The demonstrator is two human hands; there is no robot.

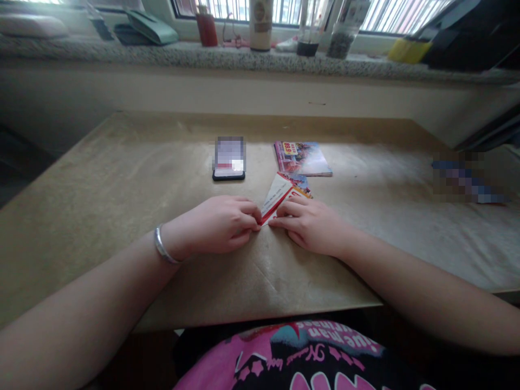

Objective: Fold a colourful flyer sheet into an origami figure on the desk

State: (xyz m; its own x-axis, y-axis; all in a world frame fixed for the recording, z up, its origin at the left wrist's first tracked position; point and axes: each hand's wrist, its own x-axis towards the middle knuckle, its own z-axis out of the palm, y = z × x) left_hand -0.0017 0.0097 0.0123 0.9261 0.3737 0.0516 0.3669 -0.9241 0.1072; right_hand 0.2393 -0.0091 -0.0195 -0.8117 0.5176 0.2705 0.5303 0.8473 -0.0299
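Note:
A folded piece of printed paper [279, 190], white with red bands and a colourful far edge, lies on the table between my hands. It comes to a narrow point on the side nearest me. My left hand [221, 223] pinches that point from the left, fingertips and thumb together. My right hand [311, 223] rests over the paper's right part, fingers bent and pressing on it, with the index fingertip close to the point. The fingers hide some of the right side.
A phone [229, 176] lies beyond my left hand. A stack of colourful printed sheets or a booklet [304, 158] lies past the paper. Bottles [260, 24] and a green case [152, 27] stand on the stone windowsill [227, 58]. A blurred colourful item [467, 181] is at the table's [122, 162] right.

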